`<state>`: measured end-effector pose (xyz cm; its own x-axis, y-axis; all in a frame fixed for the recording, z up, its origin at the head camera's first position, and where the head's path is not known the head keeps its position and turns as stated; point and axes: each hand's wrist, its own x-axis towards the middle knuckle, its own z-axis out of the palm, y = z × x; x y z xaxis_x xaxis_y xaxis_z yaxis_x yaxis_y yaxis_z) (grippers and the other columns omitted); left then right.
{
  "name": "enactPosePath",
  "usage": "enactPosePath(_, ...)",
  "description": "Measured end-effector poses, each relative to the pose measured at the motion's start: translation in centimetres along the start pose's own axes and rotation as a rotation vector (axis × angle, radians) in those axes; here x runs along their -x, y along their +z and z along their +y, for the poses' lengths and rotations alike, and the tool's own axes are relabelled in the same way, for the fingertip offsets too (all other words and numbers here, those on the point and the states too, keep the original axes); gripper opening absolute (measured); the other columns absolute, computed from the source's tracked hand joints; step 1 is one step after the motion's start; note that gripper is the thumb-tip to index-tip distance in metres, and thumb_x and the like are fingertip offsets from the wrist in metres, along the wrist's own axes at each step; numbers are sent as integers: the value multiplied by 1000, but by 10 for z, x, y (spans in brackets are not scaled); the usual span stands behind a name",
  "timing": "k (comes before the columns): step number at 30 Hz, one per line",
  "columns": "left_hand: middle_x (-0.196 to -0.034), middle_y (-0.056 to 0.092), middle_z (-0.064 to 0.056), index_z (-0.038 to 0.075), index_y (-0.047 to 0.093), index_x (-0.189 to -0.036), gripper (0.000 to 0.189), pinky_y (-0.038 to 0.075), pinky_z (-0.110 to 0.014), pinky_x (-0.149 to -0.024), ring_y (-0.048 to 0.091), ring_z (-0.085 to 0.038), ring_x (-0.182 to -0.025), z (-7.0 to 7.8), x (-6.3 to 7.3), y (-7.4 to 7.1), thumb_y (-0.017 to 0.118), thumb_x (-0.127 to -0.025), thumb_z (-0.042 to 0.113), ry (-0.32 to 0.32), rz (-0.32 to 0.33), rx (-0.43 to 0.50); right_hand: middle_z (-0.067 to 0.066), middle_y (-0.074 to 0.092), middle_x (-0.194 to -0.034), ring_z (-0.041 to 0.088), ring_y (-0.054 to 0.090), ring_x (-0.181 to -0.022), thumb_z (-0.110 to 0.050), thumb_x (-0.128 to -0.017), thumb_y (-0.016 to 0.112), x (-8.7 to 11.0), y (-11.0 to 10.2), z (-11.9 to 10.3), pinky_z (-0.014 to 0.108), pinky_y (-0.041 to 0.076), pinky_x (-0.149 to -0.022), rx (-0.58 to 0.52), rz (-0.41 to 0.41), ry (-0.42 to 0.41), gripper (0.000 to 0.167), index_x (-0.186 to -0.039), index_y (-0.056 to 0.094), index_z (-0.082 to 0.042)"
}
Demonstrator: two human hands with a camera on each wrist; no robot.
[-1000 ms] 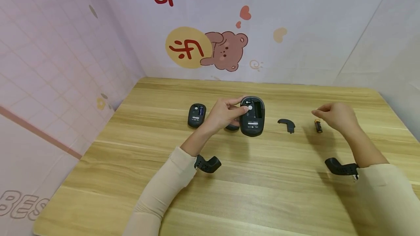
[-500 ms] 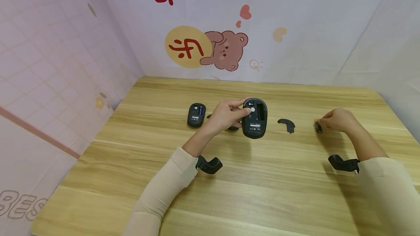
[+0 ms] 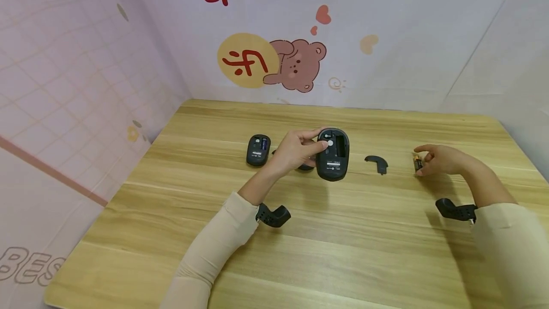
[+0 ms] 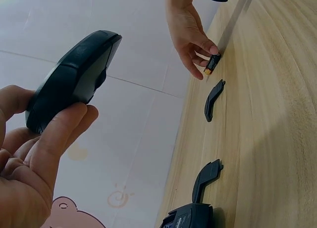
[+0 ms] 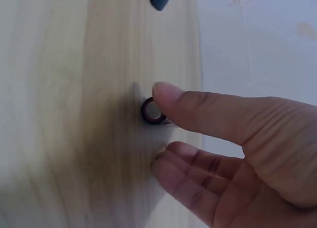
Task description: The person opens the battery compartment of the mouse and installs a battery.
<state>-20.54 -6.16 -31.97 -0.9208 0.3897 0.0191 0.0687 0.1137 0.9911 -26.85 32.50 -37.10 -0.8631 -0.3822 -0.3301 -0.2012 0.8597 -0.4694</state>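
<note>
My left hand (image 3: 296, 151) holds a black computer mouse (image 3: 332, 170) above the table, thumb on its underside and fingers behind. That underside faces the head camera, its battery slot (image 3: 340, 146) uncovered and vacant. On the right, my right hand (image 3: 448, 160) has thumb and index finger at opposite ends of a small black and orange battery (image 3: 419, 163), pinching it close over the tabletop. In the right wrist view the thumb (image 5: 198, 109) lies against the battery's round end (image 5: 154, 111); the other fingers (image 5: 193, 173) are loosely curled. A black battery cover (image 3: 381, 165) lies between the hands.
A second mouse (image 3: 258, 150) lies underside up on the wooden table (image 3: 343, 261), a blue battery in its slot. Another black cover (image 4: 207, 176), mostly behind my left hand in the head view, lies near it. A printed cloth wall (image 3: 407, 37) rises behind the table.
My right hand has come down to the battery, first with fingertips at its orange end, now spanning it end to end. The left hand with the mouse shifted slightly right, then stayed.
</note>
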Motion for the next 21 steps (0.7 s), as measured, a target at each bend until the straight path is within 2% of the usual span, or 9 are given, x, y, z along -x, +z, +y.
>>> enactPosePath(6,-95,68,-17,13,52,-133,44,57,-43,-66,68,-22,-74,1,0,1,61,-90,10,2,2,-14,14,48,-89,22,44,-75,-22,-79,74,1,2,1,30,37,-60,13,19,-2,65,-123,43,14)
enactPosePath(13,-94,68,-17,12,52,-133,44,58,-39,-64,68,-21,-74,0,-1,1,62,-90,10,2,-2,0,13,52,-90,25,48,-78,-24,-79,72,1,4,4,33,41,-62,27,52,-2,65,-122,43,15)
enactPosePath(18,-93,67,-17,11,51,-133,44,56,-47,-69,68,-21,-73,0,-1,1,61,-90,10,0,0,-4,21,60,-92,34,57,-83,-22,-80,71,2,5,3,42,49,-65,48,88,-9,64,-120,43,19)
enactPosePath(21,-94,67,-17,10,51,-134,45,56,-46,-68,68,-21,-74,0,-1,1,61,-90,10,2,-6,-4,26,61,-95,40,58,-87,-23,-81,70,4,5,2,47,50,-68,64,103,-6,63,-120,44,19)
